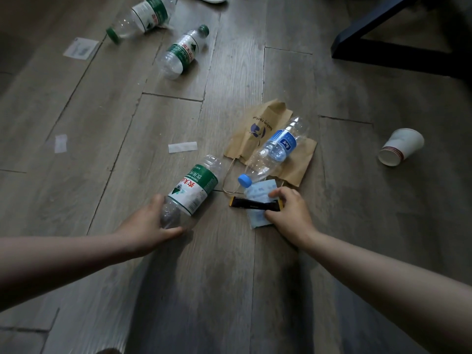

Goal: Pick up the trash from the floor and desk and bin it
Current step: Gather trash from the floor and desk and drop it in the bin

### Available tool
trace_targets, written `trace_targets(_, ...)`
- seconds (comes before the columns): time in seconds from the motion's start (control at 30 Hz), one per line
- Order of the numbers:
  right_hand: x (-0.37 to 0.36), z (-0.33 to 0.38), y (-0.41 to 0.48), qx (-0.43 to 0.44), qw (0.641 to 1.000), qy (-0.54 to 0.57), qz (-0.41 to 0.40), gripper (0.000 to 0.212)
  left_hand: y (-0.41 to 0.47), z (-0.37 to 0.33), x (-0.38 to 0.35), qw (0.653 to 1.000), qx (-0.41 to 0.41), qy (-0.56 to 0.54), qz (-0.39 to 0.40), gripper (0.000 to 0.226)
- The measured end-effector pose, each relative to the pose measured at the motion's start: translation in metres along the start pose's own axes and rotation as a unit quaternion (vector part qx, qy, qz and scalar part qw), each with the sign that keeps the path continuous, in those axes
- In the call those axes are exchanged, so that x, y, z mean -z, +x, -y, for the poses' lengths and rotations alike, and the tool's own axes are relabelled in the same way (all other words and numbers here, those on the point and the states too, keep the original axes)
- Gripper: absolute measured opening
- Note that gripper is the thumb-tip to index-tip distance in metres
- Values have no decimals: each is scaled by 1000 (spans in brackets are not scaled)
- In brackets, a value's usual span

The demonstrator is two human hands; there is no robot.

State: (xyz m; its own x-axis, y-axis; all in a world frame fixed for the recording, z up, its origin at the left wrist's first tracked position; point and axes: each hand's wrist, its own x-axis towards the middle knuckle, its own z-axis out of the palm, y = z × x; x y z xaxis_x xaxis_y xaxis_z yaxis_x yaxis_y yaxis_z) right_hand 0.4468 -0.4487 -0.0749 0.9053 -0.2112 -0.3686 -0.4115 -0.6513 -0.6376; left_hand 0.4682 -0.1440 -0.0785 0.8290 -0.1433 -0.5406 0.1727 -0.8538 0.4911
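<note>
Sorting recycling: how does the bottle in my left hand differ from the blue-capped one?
The left hand grips the green-label bottle; the blue-capped bottle lies untouched across the paper bag. Its label is green and white; the blue-capped bottle's is blue. Both are clear plastic.

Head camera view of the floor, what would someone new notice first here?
Both hands are on trash: the left hand grips a green-labelled water bottle near the middle, and the right hand pinches a black sachet beside it. Just beyond lies a blue-capped bottle on a brown paper bag, with a paper cup tipped over at the far right.
</note>
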Motion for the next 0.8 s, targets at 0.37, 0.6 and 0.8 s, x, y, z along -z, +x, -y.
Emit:
trace_targets(0.37,-8,12,5,-146,978,135,-68,82,0,-2,2,1000,6,3,6,71)
trace_targets(0.6,3,11,14,-138,961,238,26,56,0,-5,4,1000,0,1,8,68)
trace_targets(0.8,-5,13,18,-214,941,263,-15,50,-2,-6,4,1000,1,-5,6,70)
